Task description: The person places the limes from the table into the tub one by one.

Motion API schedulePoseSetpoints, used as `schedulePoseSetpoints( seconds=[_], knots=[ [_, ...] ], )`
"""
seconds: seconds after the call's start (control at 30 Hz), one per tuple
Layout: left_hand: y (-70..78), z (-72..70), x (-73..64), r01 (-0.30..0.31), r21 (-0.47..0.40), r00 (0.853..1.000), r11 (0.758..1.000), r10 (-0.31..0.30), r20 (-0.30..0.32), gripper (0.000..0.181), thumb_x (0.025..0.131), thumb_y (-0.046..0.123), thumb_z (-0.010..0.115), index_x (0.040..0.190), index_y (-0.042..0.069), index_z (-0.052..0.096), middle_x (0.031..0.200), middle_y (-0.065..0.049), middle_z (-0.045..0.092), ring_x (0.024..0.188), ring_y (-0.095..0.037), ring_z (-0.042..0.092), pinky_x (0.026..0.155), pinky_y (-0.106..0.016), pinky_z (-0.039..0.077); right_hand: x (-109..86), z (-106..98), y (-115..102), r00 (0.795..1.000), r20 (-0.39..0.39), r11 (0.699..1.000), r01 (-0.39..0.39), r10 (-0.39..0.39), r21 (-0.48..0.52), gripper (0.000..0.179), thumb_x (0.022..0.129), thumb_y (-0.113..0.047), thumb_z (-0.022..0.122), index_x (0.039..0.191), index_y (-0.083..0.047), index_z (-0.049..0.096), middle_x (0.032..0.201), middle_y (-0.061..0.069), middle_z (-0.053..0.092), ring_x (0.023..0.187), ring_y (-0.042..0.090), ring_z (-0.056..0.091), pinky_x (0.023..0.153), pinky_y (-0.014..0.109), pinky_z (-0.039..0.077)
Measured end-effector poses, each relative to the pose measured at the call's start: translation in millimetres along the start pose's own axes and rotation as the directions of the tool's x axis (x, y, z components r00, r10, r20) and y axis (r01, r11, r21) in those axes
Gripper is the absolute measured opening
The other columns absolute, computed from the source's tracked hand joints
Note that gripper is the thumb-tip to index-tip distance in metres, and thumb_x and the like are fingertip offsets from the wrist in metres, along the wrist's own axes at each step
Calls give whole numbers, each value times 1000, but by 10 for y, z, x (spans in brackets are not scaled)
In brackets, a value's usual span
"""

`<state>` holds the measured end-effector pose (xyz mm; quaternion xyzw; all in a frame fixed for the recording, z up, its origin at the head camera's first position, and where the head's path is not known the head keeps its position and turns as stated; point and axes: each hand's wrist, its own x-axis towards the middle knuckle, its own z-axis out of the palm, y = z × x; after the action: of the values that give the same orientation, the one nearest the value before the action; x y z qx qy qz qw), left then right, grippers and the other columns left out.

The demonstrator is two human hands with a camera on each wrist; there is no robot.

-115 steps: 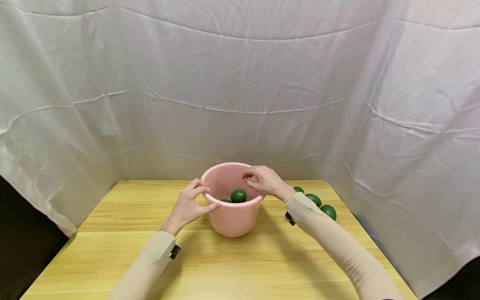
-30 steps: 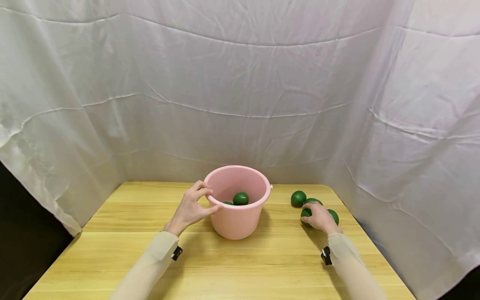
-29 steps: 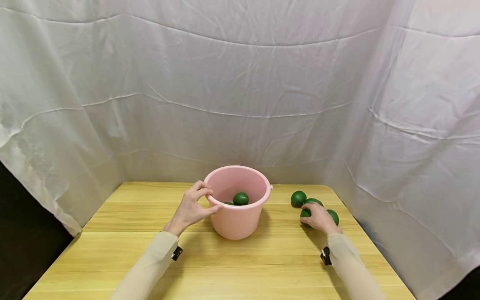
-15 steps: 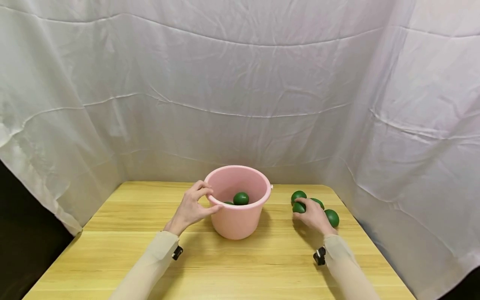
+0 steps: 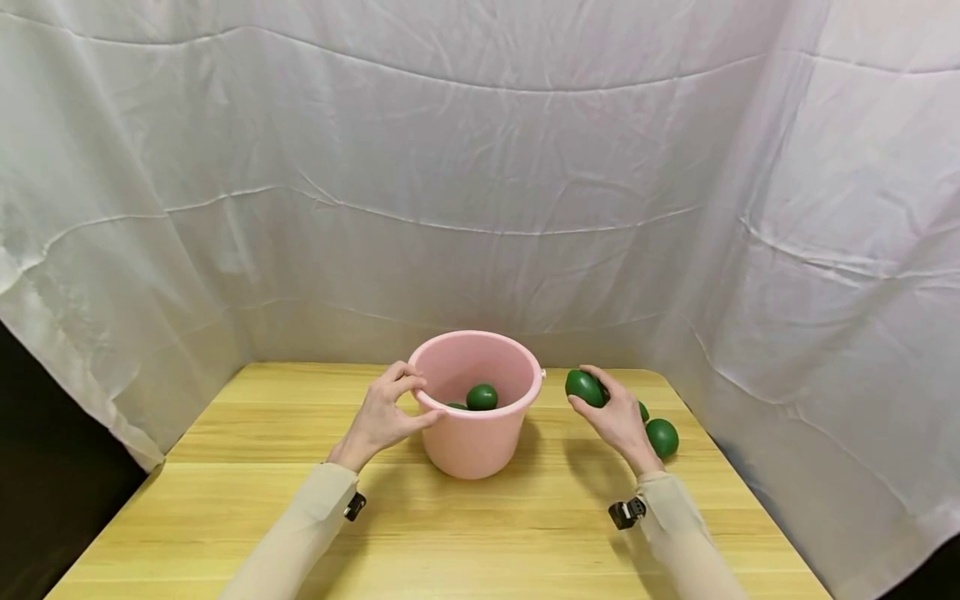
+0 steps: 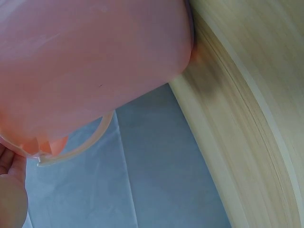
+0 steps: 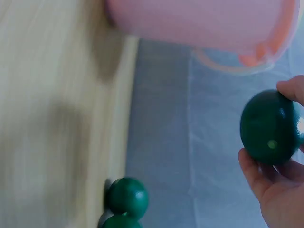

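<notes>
A pink bucket point(image 5: 471, 450) stands upright on the wooden table. My left hand point(image 5: 378, 417) pinches its left front rim, thumb outside in the head view. Inside the bucket lies a dark green avocado point(image 5: 482, 397), with a second green one point(image 5: 457, 407) mostly hidden by the rim. Right of the bucket, my right hand point(image 5: 618, 421) holds another avocado point(image 7: 268, 128) above the table, between thumb and fingers. Beyond this hand, two avocados show on the table, a nearer one point(image 5: 662, 438) and one partly covered by the hand point(image 5: 643, 411).
The bucket's pale handle point(image 6: 90, 142) hangs on its far side in the left wrist view. A light wooden table point(image 5: 450, 542) lies under everything. White cloth point(image 5: 480, 167) hangs behind it and along both sides.
My right hand has picked up an avocado from the group at right, lifted it and brought it leftward towards the bucket. My left hand has stayed at the rim.
</notes>
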<state>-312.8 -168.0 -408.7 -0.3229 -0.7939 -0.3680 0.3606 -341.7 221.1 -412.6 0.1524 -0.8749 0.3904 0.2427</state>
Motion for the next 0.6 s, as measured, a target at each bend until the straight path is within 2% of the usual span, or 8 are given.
schedulePoseSetpoints(
  seconds=[0.13,0.23,0.43,0.6],
  knots=[
    [7,1,1,-1,2,1000,1000,1,-6,37,66,27,91,94,10,72,106,-7,62,99,-20,61,89,-44,56,10,-38,-146,997,-66,998,39,-35,49,55,85,-29,78,135,-22,57,129,11,62,99,30,64,77,43,53],
    [11,-1,-1,7,7,1000,1000,-7,-3,37,67,28,91,94,10,72,106,-5,61,99,-19,60,90,-44,56,19,-60,-258,993,-98,995,71,-64,69,55,84,-27,79,135,-22,58,130,10,61,98,28,63,75,39,53],
    [40,-10,-4,16,12,1000,1000,-16,-5,38,66,28,91,93,9,72,105,-3,61,99,-19,60,91,-44,55,53,-41,-503,990,-84,980,123,-111,158,54,84,-22,79,134,-19,59,128,8,62,93,22,62,70,27,54],
    [48,-6,4,14,15,1000,1000,-14,-5,36,67,27,90,93,10,72,104,-2,61,98,-18,60,90,-44,55,127,46,-702,991,-73,964,129,-115,234,55,83,-20,80,133,-18,58,124,9,63,93,22,60,71,25,54]
  ],
)
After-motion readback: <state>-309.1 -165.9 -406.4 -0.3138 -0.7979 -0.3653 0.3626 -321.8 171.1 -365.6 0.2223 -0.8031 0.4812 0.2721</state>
